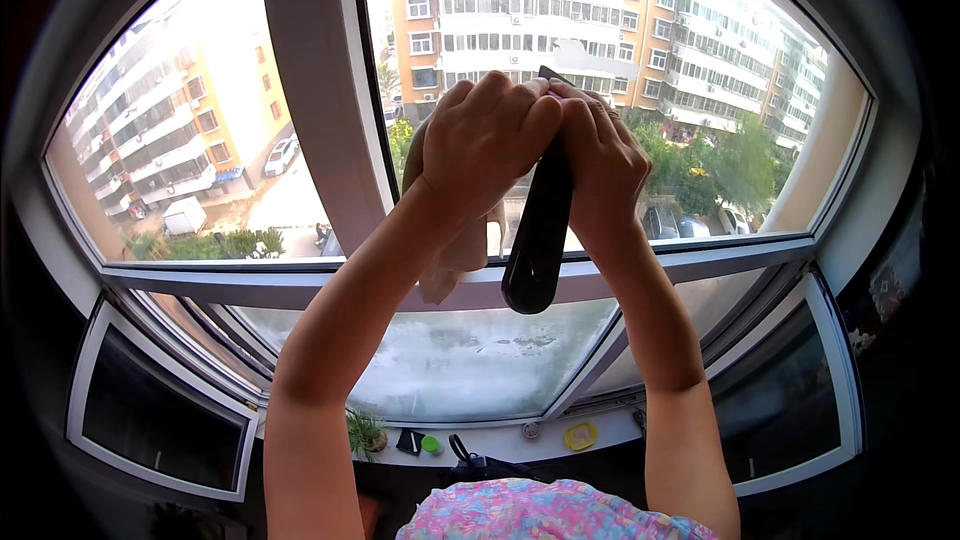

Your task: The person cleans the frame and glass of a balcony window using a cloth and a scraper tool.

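Note:
Both of my arms reach up in front of a large window pane [705,127]. My right hand [607,154] is wrapped around a long black-handled tool [536,240], its rounded end hanging down and its dark tip pointing up at the glass. A limp beige cloth [452,262] hangs from under my left hand [487,139], which is curled around it. The fingers of my left hand meet those of my right near the tool's tip. Just above them a ragged whitish patch [581,58] shows on the glass. The tip's working edge is mostly hidden by my fingers.
Two window sashes stand swung inward, at left [165,405] and right [780,390]. Below, a white sill [480,450] carries a potted plant [365,435], a green-lidded container [430,444], a yellow dish [580,436] and a black bag [487,469]. A lower pane [480,360] looks cloudy.

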A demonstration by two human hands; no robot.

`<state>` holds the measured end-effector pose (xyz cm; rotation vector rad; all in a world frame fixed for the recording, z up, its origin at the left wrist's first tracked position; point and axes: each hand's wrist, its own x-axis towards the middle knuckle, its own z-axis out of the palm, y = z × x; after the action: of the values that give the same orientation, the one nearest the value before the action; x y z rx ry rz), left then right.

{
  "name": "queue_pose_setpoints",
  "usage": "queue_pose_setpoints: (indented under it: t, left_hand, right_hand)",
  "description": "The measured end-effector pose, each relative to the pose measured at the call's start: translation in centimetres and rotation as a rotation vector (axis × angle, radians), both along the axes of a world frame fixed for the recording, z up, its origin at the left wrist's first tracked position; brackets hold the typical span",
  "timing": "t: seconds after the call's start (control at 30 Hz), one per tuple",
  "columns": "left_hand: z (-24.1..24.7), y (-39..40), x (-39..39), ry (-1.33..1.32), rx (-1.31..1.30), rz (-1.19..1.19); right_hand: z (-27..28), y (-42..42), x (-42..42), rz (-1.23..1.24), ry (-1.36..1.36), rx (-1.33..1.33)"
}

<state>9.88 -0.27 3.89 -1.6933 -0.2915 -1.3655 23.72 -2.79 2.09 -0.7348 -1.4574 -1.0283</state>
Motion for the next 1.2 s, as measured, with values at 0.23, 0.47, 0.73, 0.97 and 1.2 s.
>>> queue_pose_setpoints:
  t: [0.23,0.47,0.73,0.97,1.2]
  left_hand:
    - [2.0,0.0,0.3,-0.025,-0.018,0.048]
    - [0.7,-0.1,0.1,0.011,0.01,0.021]
    - [1.5,-0.3,0.2,-0.003,0.0,-0.008]
    - [0.3,0.0,0.4,-0.027,-0.013,0.022]
    - [-0.3,0.0,0.4,-0.027,0.009,-0.008]
  right_hand:
    - [1.7,-0.1,0.0,0.069,0.048,-0.072]
    - [0.6,-0.3,0.4,0.052,0.007,-0.046]
    - [1.0,-0.5,0.1,0.071,0.015,-0.057]
    - [0.5,-0.2,0.4,0.05,0.001,-0.031]
    - [-0.2,-0.3,0.4,0.017,-0.032,0.0]
